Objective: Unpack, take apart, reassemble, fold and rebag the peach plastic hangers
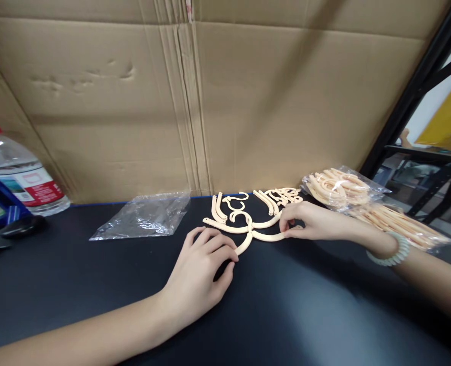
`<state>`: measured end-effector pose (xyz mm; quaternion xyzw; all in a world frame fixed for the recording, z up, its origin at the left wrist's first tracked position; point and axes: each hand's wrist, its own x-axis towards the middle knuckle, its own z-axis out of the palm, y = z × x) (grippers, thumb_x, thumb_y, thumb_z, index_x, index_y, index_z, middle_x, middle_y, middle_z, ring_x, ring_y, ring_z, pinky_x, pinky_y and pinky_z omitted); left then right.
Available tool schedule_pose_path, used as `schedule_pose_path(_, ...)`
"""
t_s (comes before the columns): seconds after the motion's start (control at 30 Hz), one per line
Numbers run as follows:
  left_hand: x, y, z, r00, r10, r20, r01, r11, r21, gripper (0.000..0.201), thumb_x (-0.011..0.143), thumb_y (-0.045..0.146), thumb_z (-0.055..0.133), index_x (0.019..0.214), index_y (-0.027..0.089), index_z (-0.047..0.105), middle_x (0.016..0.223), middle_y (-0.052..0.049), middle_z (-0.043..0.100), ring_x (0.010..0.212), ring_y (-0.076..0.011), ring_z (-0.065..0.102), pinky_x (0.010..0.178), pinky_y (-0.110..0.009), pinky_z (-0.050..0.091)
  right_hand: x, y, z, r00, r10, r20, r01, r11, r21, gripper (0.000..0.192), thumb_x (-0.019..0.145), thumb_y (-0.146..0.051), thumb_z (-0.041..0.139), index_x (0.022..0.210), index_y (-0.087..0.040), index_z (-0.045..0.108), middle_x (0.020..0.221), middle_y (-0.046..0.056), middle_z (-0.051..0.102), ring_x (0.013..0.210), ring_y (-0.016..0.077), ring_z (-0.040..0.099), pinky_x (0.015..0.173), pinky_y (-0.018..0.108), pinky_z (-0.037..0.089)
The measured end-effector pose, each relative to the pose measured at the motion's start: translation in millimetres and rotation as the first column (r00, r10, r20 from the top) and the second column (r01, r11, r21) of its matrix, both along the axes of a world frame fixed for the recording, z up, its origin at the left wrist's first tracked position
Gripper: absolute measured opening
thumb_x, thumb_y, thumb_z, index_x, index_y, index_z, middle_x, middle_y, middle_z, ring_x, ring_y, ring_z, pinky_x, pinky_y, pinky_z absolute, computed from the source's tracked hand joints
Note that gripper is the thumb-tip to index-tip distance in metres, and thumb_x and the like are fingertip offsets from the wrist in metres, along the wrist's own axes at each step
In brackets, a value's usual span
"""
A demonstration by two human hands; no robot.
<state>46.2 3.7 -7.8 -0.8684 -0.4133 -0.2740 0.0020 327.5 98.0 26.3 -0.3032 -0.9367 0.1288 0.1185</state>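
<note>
On the black table, cream curved plastic strips [231,228] that look like hanger arms are laid out, their ends meeting at a centre point. My left hand [206,264] has its fingertips closed on the lower end of one curved strip [244,246]. At the other side, my right hand [307,221] pinches near the outer end of another curved strip [268,237]; its fingers hide that end. Just behind lie loose hook-shaped pieces [236,204], with more straight-ended strips [218,208] to their left and others [266,202] to their right.
An emptied clear plastic bag [141,216] lies at left. Clear bags filled with cream pieces [335,187] and strips [400,223] sit at right. A water bottle [23,173] stands far left, beside a dark object [25,226]. A cardboard wall [286,101] rises behind.
</note>
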Motion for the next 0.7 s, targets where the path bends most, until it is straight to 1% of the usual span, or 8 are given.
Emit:
schedule_pose_path(0.07,-0.8,0.8,-1.8,0.998,0.042,-0.038,-0.042,0.999,0.016,0.017,0.081,0.017,0.056,0.092,0.024,0.066,0.103,-0.003,0.07,0.101,-0.029,0.057,0.103,-0.053,0.024,1.5,2.2,-0.2,1.0,-0.027,0.0,0.027,0.999,0.031,0.009,0.082,-0.016,0.06,0.08,-0.018,0.069,0.08,0.004,0.067,0.073,0.0165,0.061,0.069,0.029,0.048)
schedule_pose_path(0.17,-0.6,0.0,-2.4,0.993,0.092,-0.079,-0.089,0.995,0.044,0.026,0.083,0.021,0.055,0.107,0.022,0.065,0.116,-0.007,0.066,0.112,-0.0321,0.054,0.107,-0.057,0.021,1.0,2.9,-1.2,0.999,-0.054,-0.004,0.054,0.995,0.082,0.013,0.082,-0.013,0.057,0.085,-0.017,0.069,0.084,0.006,0.066,0.076,0.0177,0.06,0.071,0.031,0.047)
schedule_pose_path(0.3,2.3,-2.0,-1.6,0.98,0.14,-0.141,-0.132,0.989,0.068,0.033,0.086,0.022,0.05,0.117,0.02,0.062,0.125,-0.008,0.061,0.122,-0.0311,0.049,0.11,-0.058,0.023,-6.4,-2.7,-7.7,0.991,-0.122,-0.05,0.126,0.988,0.094,0.023,0.084,-0.02,0.059,0.106,-0.014,0.065,0.093,0.008,0.066,0.076,0.0182,0.059,0.07,0.032,0.048)
schedule_pose_path(0.37,3.6,-2.4,-1.4,0.973,0.151,-0.174,-0.14,0.987,0.074,0.034,0.087,0.024,0.049,0.119,0.02,0.06,0.128,-0.008,0.06,0.124,-0.0306,0.047,0.111,-0.058,0.024,-11.1,-6.4,-12.9,0.987,-0.145,-0.072,0.152,0.983,0.104,0.035,0.087,-0.028,0.059,0.119,-0.013,0.059,0.102,0.011,0.065,0.085,0.0208,0.06,0.077,0.035,0.049)
schedule_pose_path(0.43,4.3,-2.7,-1.2,0.968,0.148,-0.204,-0.136,0.988,0.069,0.036,0.089,0.026,0.048,0.124,0.02,0.058,0.131,-0.009,0.058,0.126,-0.0304,0.046,0.111,-0.059,0.024,-14.8,-9.3,-17.3,0.989,-0.136,-0.058,0.142,0.982,0.122,0.04,0.091,-0.033,0.056,0.125,-0.014,0.057,0.109,0.013,0.062,0.098,0.0242,0.059,0.087,0.039,0.048)
schedule_pose_path(0.53,4.3,-3.2,-0.8,0.963,0.125,-0.24,-0.117,0.992,0.049,0.039,0.091,0.029,0.047,0.128,0.02,0.054,0.134,-0.009,0.056,0.128,-0.0301,0.045,0.111,-0.059,0.025,-17.3,-11.4,-19.7,0.993,-0.121,-0.011,0.121,0.986,0.116,0.037,0.094,-0.036,0.049,0.124,-0.016,0.059,0.111,0.013,0.059,0.101,0.0254,0.058,0.089,0.041,0.047)
schedule_pose_path(0.63,3.9,-3.6,-0.7,0.959,0.114,-0.258,-0.109,0.993,0.035,0.041,0.091,0.029,0.047,0.13,0.018,0.053,0.135,-0.011,0.056,0.128,-0.0303,0.045,0.11,-0.06,0.027,-17.4,-11.0,-19.1,0.994,-0.113,0.002,0.112,0.987,0.118,0.042,0.092,-0.045,0.053,0.122,-0.016,0.061,0.108,0.012,0.06,0.098,0.0256,0.058,0.088,0.041,0.048)
schedule_pose_path(0.7,3.9,-3.7,-0.9,0.958,0.111,-0.263,-0.107,0.994,0.032,0.042,0.091,0.029,0.047,0.13,0.017,0.053,0.135,-0.011,0.056,0.128,-0.0306,0.046,0.11,-0.06,0.028,-17.1,-9.7,-19.2,0.995,-0.103,-0.004,0.103,0.987,0.123,0.04,0.091,-0.045,0.055,0.118,-0.017,0.063,0.104,0.011,0.06,0.096,0.0246,0.059,0.086,0.039,0.049)
